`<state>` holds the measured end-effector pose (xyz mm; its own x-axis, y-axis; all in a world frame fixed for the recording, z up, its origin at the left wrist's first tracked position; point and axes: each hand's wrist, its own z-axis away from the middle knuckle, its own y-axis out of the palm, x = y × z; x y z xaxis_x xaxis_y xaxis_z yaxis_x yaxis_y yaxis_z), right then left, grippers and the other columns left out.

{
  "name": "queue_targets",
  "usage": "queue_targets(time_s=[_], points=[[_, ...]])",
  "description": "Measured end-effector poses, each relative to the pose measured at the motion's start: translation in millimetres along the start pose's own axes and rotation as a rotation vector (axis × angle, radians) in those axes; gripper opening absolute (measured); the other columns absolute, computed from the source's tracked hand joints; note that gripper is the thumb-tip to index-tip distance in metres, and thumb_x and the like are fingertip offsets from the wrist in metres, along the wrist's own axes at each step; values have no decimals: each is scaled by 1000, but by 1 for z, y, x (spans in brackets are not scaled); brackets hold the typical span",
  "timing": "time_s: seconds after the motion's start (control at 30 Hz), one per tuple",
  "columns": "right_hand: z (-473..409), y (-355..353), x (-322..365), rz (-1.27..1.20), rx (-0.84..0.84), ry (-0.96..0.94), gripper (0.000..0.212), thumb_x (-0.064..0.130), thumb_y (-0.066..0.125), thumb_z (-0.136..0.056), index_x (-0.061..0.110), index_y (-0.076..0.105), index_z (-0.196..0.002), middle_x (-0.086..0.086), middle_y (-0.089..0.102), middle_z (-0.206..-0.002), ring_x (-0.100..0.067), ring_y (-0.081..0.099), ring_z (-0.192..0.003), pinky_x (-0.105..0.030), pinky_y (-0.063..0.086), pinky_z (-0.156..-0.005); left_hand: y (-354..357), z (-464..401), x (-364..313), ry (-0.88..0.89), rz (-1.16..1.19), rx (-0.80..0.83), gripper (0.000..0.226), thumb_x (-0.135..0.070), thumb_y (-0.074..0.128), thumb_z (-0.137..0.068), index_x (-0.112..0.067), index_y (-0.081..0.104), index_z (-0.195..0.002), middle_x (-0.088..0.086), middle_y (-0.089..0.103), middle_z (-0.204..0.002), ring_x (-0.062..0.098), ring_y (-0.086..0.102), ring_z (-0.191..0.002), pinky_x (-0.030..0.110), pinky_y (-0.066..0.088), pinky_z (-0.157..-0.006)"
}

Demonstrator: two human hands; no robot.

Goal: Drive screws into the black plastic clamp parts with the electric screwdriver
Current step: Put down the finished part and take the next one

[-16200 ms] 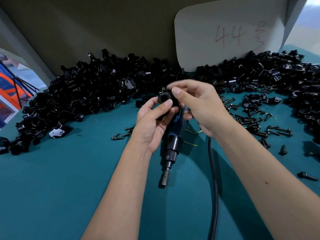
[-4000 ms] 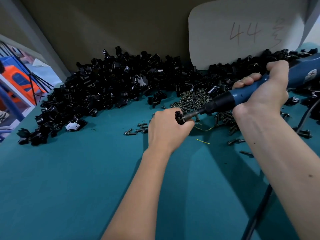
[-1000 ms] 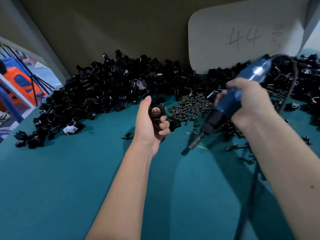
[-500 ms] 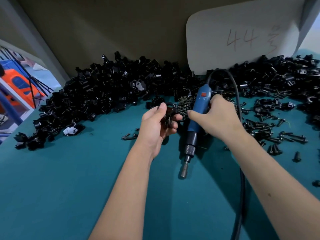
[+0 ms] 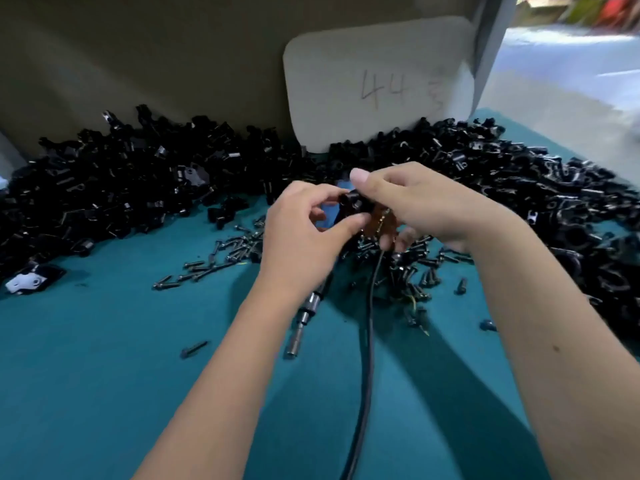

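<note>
Both the left hand (image 5: 304, 233) and right hand (image 5: 412, 206) pinch 1 small clamp (image 5: 354, 202), likely light, stiff, best gripped by its sides.

Teal tabletop (image 5: 86, 393) – drab brown wall (image 5: 173, 57) behind, daylight at right.

Head camera looks forward-down, close over the table (image 5: 104, 375).

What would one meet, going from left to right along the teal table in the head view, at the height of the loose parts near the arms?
White and black clamp piece → lone black screw → silver tip of the electric screwdriver → black power cable → small black screw far right.
</note>
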<state>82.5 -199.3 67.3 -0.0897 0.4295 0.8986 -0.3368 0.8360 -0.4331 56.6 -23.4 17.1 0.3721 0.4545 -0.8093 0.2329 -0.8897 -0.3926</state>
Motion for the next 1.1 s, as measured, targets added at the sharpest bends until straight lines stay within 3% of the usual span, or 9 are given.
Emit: queue_targets(time_s=[0.13, 0.23, 0.33, 0.4, 0.53, 0.77, 0.83, 0.93, 1.1], points=[[33, -47, -14, 239, -70, 48, 39, 52, 65, -97, 14, 75, -93, -10, 70, -66, -12, 60, -51, -25, 48, -45, 63, 5, -31, -19, 58, 115, 23, -24, 93, -72, -29, 73, -82, -10, 65, -67, 5, 56, -59, 24, 45, -58], [49, -83, -21, 598, -142, 173, 41, 60, 70, -90, 20, 74, -82, -2, 70, -57, -9, 55, -43, -28, 44, -51, 109, 7, -54, -151, 209, 227, 30, -22, 95, -72, -27, 71, -88, -12, 71, -74, 0, 62, -62, 19, 50, -58], [56, -109, -28, 748, -234, 256, 36, 53, 76, -86, 18, 75, -78, 2, 69, -57, -13, 60, -56, -28, 42, -56, 147, 11, -69, -268, 232, 323, 23, -31, 86, -82, -24, 69, -95, -3, 74, -82, 12, 65, -70, 26, 47, -61], [57, -119, -33, 816, -264, 287, 27, 42, 82, -85, 17, 76, -79, -1, 70, -67, -12, 59, -63, -25, 38, -55, 169, 19, -76, -203, 19, 329, 12, -31, 70, -94, -20, 71, -98, 4, 72, -89, 24, 64, -88, 34, 49, -71], [48, -119, -35, 850, -378, 278, 13, 21, 74, -90, 21, 73, -78, 0, 68, -73, -21, 61, -72, -25, 37, -55, 187, 37, -80, -42, -484, 264, 41, -43, 43, -108, -17, 73, -99, 8, 53, -112, 31, 38, -117, 41, 42, -96], [5, -86, -41, 834, -359, 155, 31, 0, 58, -89, 26, 74, -92, -6, 74, -102, -24, 62, -84, -28, 46, -73, 151, 15, -60, -91, -494, 156, 23, -24, 52, -97, -15, 73, -94, 9, 53, -103, 33, 42, -112, 37, 42, -91], [-12, -79, -48, 877, -290, 172, 45, -5, 55, -88, 27, 73, -115, -11, 70, -120, -28, 61, -96, -31, 49, -75, 138, 7, -52, -120, -548, 161, 20, -20, 53, -92, -15, 72, -95, 12, 57, -106, 35, 43, -111, 36, 40, -93], [-32, -76, -59, 1015, -146, 252, 71, -3, 56, -90, 30, 48, -152, -14, 57, -140, -38, 51, -127, -41, 51, -98, 130, -2, -45, -184, -531, 165, 25, -13, 52, -90, -15, 74, -102, 12, 57, -112, 35, 42, -116, 35, 40, -95], [-38, -81, -78, 918, -200, 280, 58, 2, 66, -90, 22, 56, -143, -14, 59, -139, -35, 61, -117, -38, 56, -88, 134, -8, -43, -207, -463, 143, 26, -10, 53, -91, -18, 74, -103, 9, 59, -114, 32, 43, -118, 34, 43, -93]])
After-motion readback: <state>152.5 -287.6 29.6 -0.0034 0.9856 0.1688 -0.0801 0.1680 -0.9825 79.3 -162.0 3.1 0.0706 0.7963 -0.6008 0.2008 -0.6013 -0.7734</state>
